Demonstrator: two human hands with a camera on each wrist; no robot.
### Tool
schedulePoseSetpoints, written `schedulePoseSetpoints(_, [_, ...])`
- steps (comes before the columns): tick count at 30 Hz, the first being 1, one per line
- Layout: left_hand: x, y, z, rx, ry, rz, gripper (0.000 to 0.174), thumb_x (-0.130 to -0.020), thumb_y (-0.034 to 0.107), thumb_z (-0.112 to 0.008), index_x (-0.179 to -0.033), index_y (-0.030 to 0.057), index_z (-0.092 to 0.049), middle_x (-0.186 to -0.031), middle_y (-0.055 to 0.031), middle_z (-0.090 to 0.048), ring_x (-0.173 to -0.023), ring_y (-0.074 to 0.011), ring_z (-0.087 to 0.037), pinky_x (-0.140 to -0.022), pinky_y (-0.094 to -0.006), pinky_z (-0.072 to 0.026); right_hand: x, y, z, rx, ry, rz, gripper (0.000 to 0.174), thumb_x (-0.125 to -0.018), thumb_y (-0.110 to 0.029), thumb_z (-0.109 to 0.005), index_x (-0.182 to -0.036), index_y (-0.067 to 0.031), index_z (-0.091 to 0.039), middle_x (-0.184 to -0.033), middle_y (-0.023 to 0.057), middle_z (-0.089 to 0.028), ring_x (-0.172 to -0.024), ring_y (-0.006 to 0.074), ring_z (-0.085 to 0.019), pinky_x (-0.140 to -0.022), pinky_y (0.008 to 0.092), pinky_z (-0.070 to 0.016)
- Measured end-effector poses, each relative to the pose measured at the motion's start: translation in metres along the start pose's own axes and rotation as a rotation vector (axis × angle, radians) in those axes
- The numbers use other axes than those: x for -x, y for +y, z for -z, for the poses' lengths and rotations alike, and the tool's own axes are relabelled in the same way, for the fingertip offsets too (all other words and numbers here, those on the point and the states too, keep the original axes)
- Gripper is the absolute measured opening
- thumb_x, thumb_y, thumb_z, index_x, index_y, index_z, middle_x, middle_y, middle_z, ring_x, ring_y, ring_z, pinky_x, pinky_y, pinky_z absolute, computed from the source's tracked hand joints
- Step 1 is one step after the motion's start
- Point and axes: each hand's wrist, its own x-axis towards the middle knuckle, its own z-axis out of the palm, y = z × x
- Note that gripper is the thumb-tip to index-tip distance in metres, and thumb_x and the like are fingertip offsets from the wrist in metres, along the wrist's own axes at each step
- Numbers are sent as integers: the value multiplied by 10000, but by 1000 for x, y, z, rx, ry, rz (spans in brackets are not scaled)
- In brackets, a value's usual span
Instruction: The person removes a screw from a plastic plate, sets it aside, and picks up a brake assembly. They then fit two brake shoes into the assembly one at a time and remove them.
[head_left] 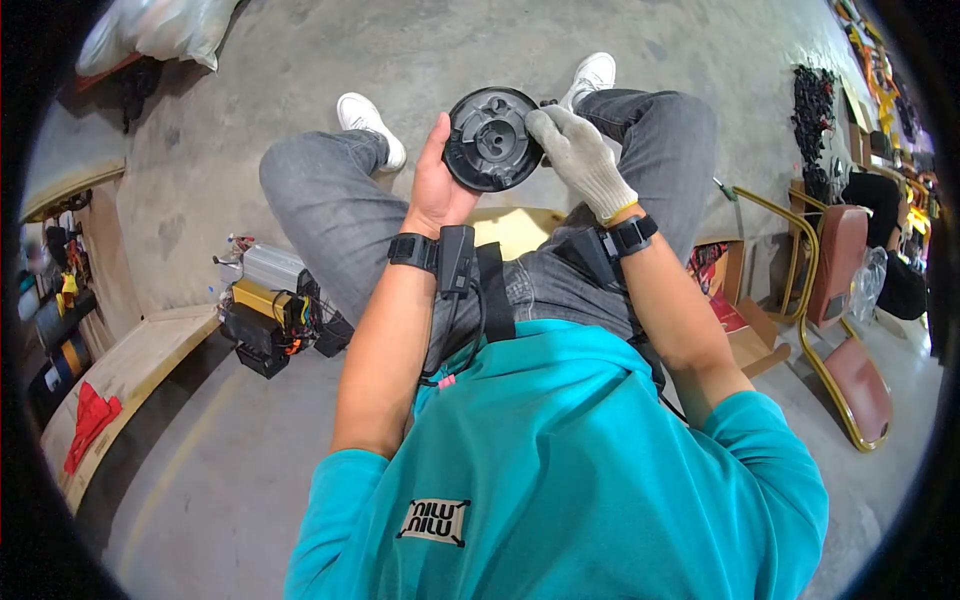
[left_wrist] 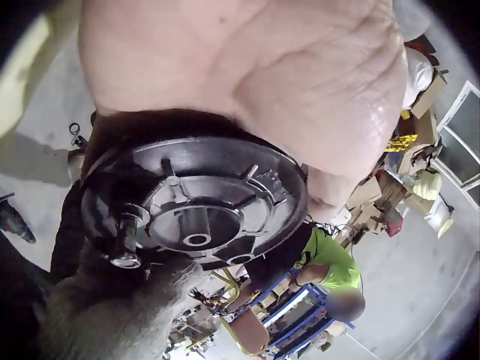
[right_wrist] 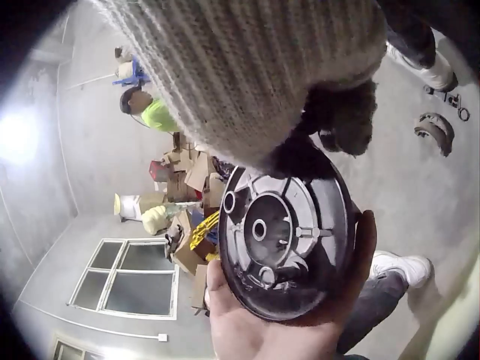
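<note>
A round black brake plate (head_left: 497, 138), ribbed inside and with a hub hole at its centre, is held up between the knees. My bare left hand (head_left: 441, 185) grips it from the left and below, thumb along the rim and the other fingers behind it. On the opposite side my right hand (head_left: 580, 152), in a knitted work glove, pinches the edge. Dark, soiled glove fingertips (right_wrist: 352, 120) lie at the rim in the right wrist view. The plate's ribbed face (left_wrist: 199, 202) and a bolt-like post (left_wrist: 129, 236) show in the left wrist view.
A curved brake shoe (right_wrist: 435, 133) lies on the concrete floor. Left of the legs stands a motor-like unit with wiring (head_left: 275, 305); on the right are a folding chair (head_left: 840, 300) and an opened cardboard box (head_left: 755, 340). Another person (left_wrist: 330, 262) appears farther off.
</note>
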Motion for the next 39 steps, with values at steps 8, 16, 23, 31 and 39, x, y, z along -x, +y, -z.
schedulePoseSetpoints(8, [-2, 4, 10, 76, -19, 29, 564, -1002, 442, -446, -1329, -11, -521, -1315, -165, -594, -1222, -284, -562, -1086, -440, -414, 3, -5, 2, -146, -32, -106, 391, -933, -323, -582, -1094, 23, -666, -762, 136, -679, -666, 195, -665, -658, 316, -517])
schedulePoseSetpoints(16, [1, 5, 2, 52, -37, 69, 557, -1038, 435, -406, -1319, -32, -523, -1318, -170, -587, -1239, -273, -552, -1091, -430, -415, -1, -7, 6, -48, 69, 2, 356, -898, -294, -633, -1072, 12, -691, -854, 164, -701, -773, 218, -681, -719, 321, -519])
schedulePoseSetpoints(23, [-1, 4, 9, -146, 27, 34, 572, -1045, 458, -393, -1311, -30, -531, -1268, -150, -622, -1171, -245, -604, -1033, -393, -474, -2, -9, 8, -47, 60, 34, 351, -881, -291, -660, -1071, 1, -696, -892, 177, -704, -804, 236, -685, -742, 329, -520])
schedulePoseSetpoints(31, [-1, -5, 6, -297, 140, -73, 548, -1045, 460, -401, -1225, -18, -600, -1154, -121, -672, -1013, -182, -664, -943, -324, -515, -7, 7, -3, -26, 66, 89, 345, -881, -290, -654, -1075, -7, -697, -882, 165, -705, -798, 225, -692, -745, 329, -529])
schedulePoseSetpoints(39, [-4, -8, 9, -456, 273, -239, 530, -1032, 469, -439, -1195, -3, -614, -1116, -90, -671, -974, -142, -648, -893, -290, -508, -6, 6, -4, -125, -16, -17, 321, -927, -255, -570, -1085, -2, -689, -811, 121, -689, -662, 167, -663, -645, 312, -531])
